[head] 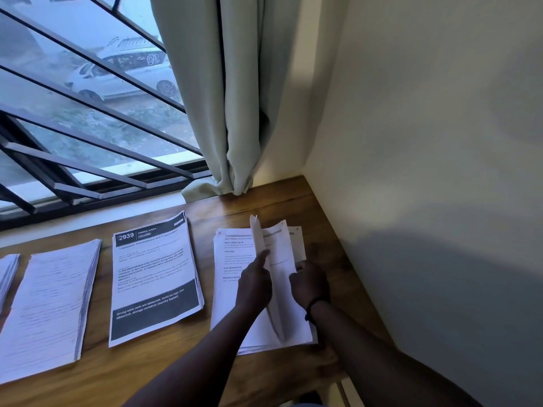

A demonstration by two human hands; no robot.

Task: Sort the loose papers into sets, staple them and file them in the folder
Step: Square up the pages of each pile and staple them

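Head view looks down on the right-hand pile of papers (232,292), which lies on the wooden table (323,230) close to the wall corner. A few of its upper sheets (274,277) stand lifted on edge along the middle of the pile, between the two hands. The left hand (254,284) rests on the page below with its forefinger stretched out against the lifted sheets. The right hand (308,284) has its fingers curled at the sheets' other side and seems to pinch them, though the exact hold is hard to see.

This looks like leafing through to pick out one set. To do it well, the left hand should press the lower pages flat so the pile does not slide, while the right turns only a few sheets at a time and checks each heading.

Just to the left lies a pile headed 2939 (154,277), then a plainer pile (50,312), and another stack's edge (7,277) at the frame's border. No stapler or folder shows. Behind hang a curtain (217,92) and a barred window (88,113).
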